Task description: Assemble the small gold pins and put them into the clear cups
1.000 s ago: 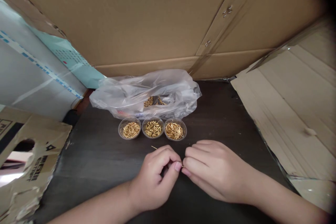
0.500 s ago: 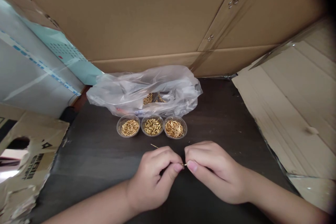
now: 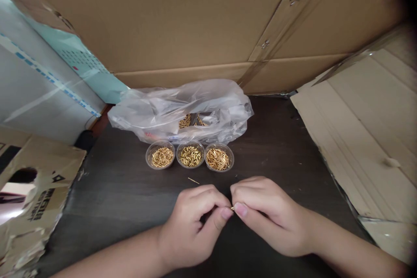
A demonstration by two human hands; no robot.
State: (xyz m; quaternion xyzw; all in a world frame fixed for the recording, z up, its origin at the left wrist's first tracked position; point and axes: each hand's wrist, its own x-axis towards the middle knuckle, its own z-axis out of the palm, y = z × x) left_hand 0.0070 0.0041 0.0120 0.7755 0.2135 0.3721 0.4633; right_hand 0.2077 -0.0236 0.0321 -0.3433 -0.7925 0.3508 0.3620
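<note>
Pinching a tiny, shiny gold-coloured piece (image 3: 232, 208) at its ends, the left hand (image 3: 193, 228) and right hand (image 3: 273, 219) are meeting over the dark table (image 3: 124, 200), fingertips nearly closed. Head view: one loose gold pin (image 3: 193, 180) is lying beyond the left hand; three clear cups (image 3: 147, 156) are holding many gold bits, touching or near one plastic bag (image 3: 153, 110). Carton (image 3: 67, 167) lettering is showing, too blurred to read.

Brown cardboard walls (image 3: 182, 17) — dark tabletop (image 3: 270, 126) between — pale teal-edged panel (image 3: 42, 78) at left.
</note>
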